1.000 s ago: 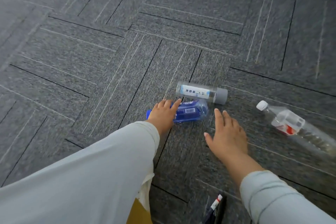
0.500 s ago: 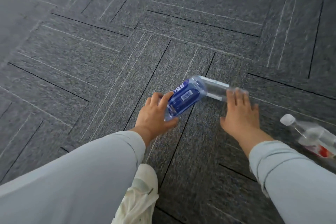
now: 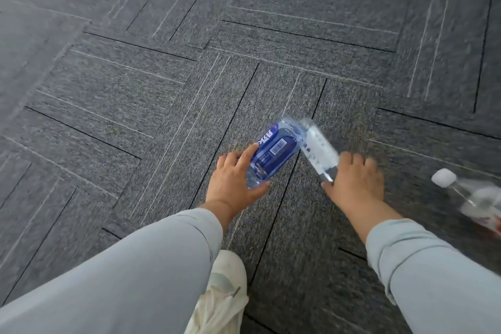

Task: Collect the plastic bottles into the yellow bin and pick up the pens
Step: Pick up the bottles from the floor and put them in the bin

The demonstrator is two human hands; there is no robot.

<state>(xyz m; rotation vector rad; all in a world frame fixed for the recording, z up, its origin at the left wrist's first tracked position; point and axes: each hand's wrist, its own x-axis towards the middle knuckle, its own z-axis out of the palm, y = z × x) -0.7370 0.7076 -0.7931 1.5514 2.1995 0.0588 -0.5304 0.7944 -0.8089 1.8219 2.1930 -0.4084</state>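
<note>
Head view: left hand (image 3: 235,180) grasps the clear plastic bottle with the dark blue label (image 3: 273,153) at its lower end, fingers on one side, thumb on the other. This blue-label bottle tilts up and to the right. Right hand (image 3: 353,182) grips the clear plastic bottle with the white label and grey cap (image 3: 318,150) at the cap end; this bottle tilts up and to the left. Far ends of both bottles meet above the grey striped carpet tiles (image 3: 135,89). A third clear plastic bottle with a white cap and red label (image 3: 471,200) lies on the carpet near the right edge, apart from the hands. A white shoe (image 3: 223,290) is visible below.
</note>
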